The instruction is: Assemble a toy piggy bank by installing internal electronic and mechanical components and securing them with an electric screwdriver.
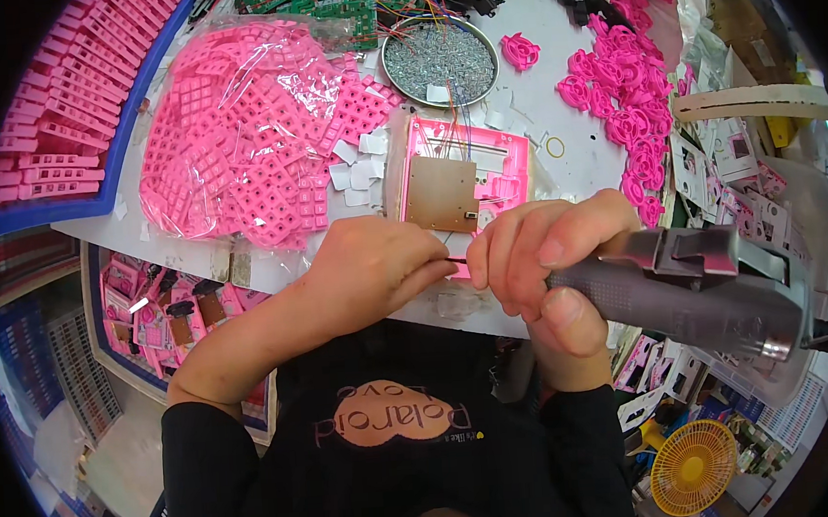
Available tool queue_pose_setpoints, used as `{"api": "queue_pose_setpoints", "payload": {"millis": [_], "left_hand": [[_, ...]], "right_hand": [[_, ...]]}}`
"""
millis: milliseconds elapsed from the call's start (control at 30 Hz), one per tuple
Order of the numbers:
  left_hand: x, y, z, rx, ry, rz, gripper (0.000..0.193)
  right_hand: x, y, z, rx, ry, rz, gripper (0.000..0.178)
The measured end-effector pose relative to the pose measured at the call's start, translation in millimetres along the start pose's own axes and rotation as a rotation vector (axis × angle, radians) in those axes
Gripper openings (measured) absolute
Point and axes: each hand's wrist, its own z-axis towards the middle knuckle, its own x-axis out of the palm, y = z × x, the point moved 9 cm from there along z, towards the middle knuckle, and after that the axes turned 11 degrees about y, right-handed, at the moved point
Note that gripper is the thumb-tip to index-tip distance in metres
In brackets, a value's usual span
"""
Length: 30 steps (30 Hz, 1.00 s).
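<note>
My right hand [566, 259] is wrapped round a grey electric screwdriver [691, 289], which lies across to the right with its lever upward. Pinched together, the fingers of my left hand [367, 266] meet my right fingertips. A thin dark tip shows between the two hands; what my left fingers hold is too small to make out. Just beyond them lies a pink plastic housing [514, 162] with a brown circuit board [441, 195] in it. Coloured wires run from the board toward the far side.
A round metal dish [495, 64] of small screws stands behind the housing. To its left is a clear bag of pink keypads [235, 127]; white pieces [357, 177] lie beside it. Pink rings [617, 85] are heaped at right. A blue-edged tray [123, 148] holds pink parts.
</note>
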Motion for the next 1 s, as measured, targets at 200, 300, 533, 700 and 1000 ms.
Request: {"api": "queue_pose_setpoints", "payload": {"millis": [200, 300, 533, 700, 1000], "left_hand": [[6.1, 12.4, 12.7, -0.009, -0.122, 0.196, 0.013], [22.2, 15.9, 11.8, 0.006, -0.058, 0.201, 0.013], [21.6, 20.7, 9.6, -0.029, -0.012, 0.172, 0.019], [21.8, 24.8, 7.7, -0.059, 0.032, 0.111, 0.021], [27.5, 31.3, 6.1, -0.072, 0.071, 0.11, 0.017]], "right_hand": [[-49.7, -21.1, -4.2, -0.049, -0.175, -0.204, 0.024], [-66.4, -34.3, -1.0, 0.005, -0.213, -0.233, 0.023], [-67.1, -51.6, 0.2, 0.011, -0.145, -0.239, 0.022], [-58.2, -57.2, 4.7, 0.072, -0.128, -0.313, 0.019], [-56.0, -46.6, 11.9, 0.016, -0.022, -0.234, 0.026]]}}
